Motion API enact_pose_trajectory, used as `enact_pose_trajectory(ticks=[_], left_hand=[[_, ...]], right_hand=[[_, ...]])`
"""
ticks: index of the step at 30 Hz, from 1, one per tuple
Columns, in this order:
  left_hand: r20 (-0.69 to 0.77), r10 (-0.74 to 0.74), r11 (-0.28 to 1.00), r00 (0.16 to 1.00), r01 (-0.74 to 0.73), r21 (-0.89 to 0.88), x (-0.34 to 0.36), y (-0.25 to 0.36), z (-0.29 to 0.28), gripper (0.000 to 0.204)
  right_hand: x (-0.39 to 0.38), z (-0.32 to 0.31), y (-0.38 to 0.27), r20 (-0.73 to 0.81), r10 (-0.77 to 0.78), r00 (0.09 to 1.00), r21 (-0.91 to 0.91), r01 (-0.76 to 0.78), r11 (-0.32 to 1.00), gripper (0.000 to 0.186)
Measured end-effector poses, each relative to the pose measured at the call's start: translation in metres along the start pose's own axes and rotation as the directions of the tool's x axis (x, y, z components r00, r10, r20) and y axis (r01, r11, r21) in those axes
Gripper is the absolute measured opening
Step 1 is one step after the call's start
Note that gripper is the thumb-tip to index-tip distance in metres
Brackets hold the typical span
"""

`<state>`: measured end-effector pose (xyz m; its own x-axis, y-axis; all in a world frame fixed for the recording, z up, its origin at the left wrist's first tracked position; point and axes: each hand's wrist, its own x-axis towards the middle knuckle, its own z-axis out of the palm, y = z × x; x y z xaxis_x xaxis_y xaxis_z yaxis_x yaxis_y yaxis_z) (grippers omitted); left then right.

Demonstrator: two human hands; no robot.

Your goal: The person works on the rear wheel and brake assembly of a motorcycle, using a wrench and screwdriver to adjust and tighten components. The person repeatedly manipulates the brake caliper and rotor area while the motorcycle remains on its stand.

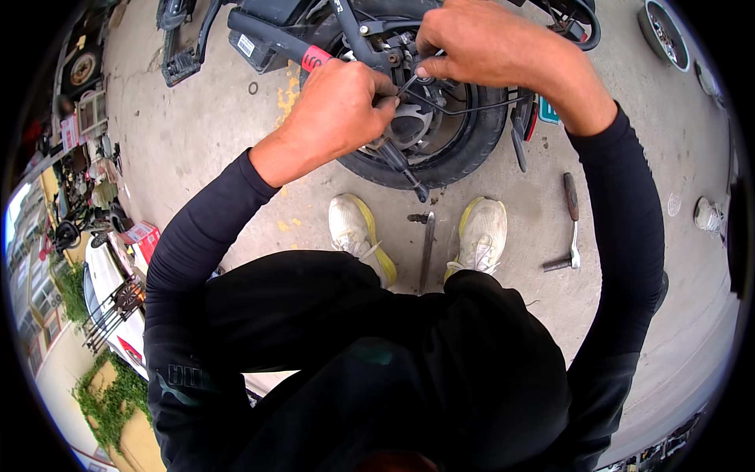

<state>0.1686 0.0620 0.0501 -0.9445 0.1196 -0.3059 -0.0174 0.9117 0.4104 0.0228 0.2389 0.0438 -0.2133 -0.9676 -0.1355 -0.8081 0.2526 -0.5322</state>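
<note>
Both my hands are at the wheel [480, 118] of a black two-wheeler, close to the hub [410, 126]. My left hand [338, 106] is closed, its thumb and forefinger pinching the lower end of a thin metal rod [407, 84]. Just right of it and higher, my right hand [480, 47] curls in with its thumb near the rod's upper end; what its fingers grip is hidden. A black cable [460, 112] loops below the right hand. Beside the left wrist runs a black tube with a red label [314, 57].
On the concrete lie a ratchet wrench with a brown handle [572, 200], a metal bar tool [427, 252] between my shoes and a small ring [253, 88]. A metal bowl [663, 35] holding small parts sits at far right. Boxes and clutter line the left side.
</note>
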Motion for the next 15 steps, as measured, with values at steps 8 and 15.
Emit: enact_pose_trajectory(ticks=[8,15], left_hand=[[-0.208,0.229,0.973,0.951,-0.216,0.084,-0.019,-0.016,0.017,0.022],[-0.169,0.341,0.926,0.925,-0.3,0.229,-0.025,-0.029,0.024,0.028]], right_hand=[[-0.02,0.048,0.008,-0.314,-0.028,0.949,-0.051,0.012,0.999,0.03],[-0.057,0.092,-0.062,-0.271,0.394,0.878,0.119,-0.376,0.919,0.032]])
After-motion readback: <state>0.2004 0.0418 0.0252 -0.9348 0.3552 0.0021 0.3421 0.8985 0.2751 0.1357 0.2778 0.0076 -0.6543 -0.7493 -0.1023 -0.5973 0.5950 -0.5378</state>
